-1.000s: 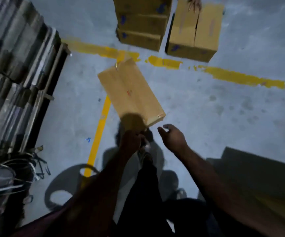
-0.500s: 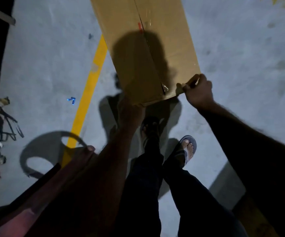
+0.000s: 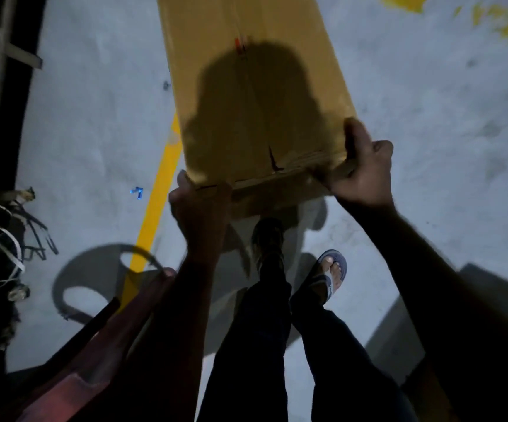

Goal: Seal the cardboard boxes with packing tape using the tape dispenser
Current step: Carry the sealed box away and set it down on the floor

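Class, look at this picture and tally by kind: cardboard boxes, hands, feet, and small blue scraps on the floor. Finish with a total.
cardboard box: 1
hands: 2, the left hand and the right hand, both gripping the box's near end
feet: 2, one in a blue sandal, one in shadow
blue scrap on the floor: 1
Total: 6

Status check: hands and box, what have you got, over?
Left hand grips cardboard box at near left corner, right hand at near right corner. No tape dispenser in view. Feet just below the box's near edge.
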`<state>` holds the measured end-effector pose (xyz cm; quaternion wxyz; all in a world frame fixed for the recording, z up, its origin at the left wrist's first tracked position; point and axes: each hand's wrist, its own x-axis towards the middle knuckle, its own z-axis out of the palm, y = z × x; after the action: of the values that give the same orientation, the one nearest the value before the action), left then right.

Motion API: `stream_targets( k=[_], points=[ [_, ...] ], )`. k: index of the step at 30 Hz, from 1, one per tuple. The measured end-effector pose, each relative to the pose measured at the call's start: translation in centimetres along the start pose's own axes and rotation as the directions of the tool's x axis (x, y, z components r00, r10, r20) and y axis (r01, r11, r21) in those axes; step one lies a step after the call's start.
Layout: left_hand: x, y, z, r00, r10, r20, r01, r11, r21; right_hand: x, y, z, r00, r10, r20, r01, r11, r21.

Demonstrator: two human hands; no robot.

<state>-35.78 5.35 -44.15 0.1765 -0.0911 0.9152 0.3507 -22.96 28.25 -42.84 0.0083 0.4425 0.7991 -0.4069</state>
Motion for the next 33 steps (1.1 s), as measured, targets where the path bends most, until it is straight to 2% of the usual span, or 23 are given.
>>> stream_targets(
  k=[3, 6, 8, 11, 14, 18, 20, 23, 26, 29, 33],
  points=[
    [0.2, 5.4, -4.7, 0.997, 0.040, -0.068, -0.051, 0.986, -0.160, -1.7, -5.2, -6.1, 0.992, -0.129, -0.011, 0.129, 0.992, 0.019],
    [-2.1, 12.4, -8.2, 0.996, 0.076, -0.054, -0.083, 0.987, -0.139, -3.5, -9.5, -12.2, 0.987, -0.133, -0.086, 0.138, 0.989, 0.057],
    [-4.9, 16.2, -10.0, 0.993, 0.105, -0.054, -0.111, 0.986, -0.127, -5.4, -11.4, -16.3, 0.989, -0.086, -0.121, 0.087, 0.996, 0.007],
    [-9.7, 20.6, -12.0, 0.987, 0.159, 0.026, -0.154, 0.980, -0.128, -9.4, -12.7, -22.4, 0.988, -0.002, -0.157, -0.008, 0.998, -0.062],
    [-13.9, 25.5, -13.2, 0.952, 0.288, 0.104, -0.279, 0.956, -0.091, -14.1, -13.1, -28.3, 0.964, 0.100, -0.246, -0.104, 0.995, 0.000],
    [-19.3, 32.4, -13.9, 0.864, 0.475, 0.169, -0.471, 0.880, -0.065, -20.6, -13.6, -34.9, 0.881, 0.201, -0.428, -0.179, 0.980, 0.091],
    [-22.1, 35.6, -14.1, 0.797, 0.579, 0.171, -0.580, 0.813, -0.049, -24.0, -14.1, -37.7, 0.816, 0.259, -0.517, -0.227, 0.966, 0.126],
    [-27.3, 40.4, -14.5, 0.813, 0.557, 0.169, -0.521, 0.826, -0.214, -29.8, -15.2, -41.6, 0.674, 0.336, -0.658, -0.313, 0.937, 0.159],
    [-32.5, 44.8, -15.9, 0.742, 0.635, 0.216, -0.569, 0.766, -0.299, -36.3, -17.0, -45.0, 0.529, 0.358, -0.769, -0.348, 0.919, 0.187],
    [-38.4, 49.2, -18.2, 0.604, 0.765, 0.222, -0.648, 0.634, -0.423, -43.1, -19.2, -47.9, 0.368, 0.359, -0.858, -0.346, 0.909, 0.232],
    [-46.8, 53.5, -22.7, 0.316, 0.939, 0.137, -0.742, 0.335, -0.581, -50.9, -21.8, -50.2, 0.138, 0.330, -0.934, -0.321, 0.907, 0.273]
  ],
)
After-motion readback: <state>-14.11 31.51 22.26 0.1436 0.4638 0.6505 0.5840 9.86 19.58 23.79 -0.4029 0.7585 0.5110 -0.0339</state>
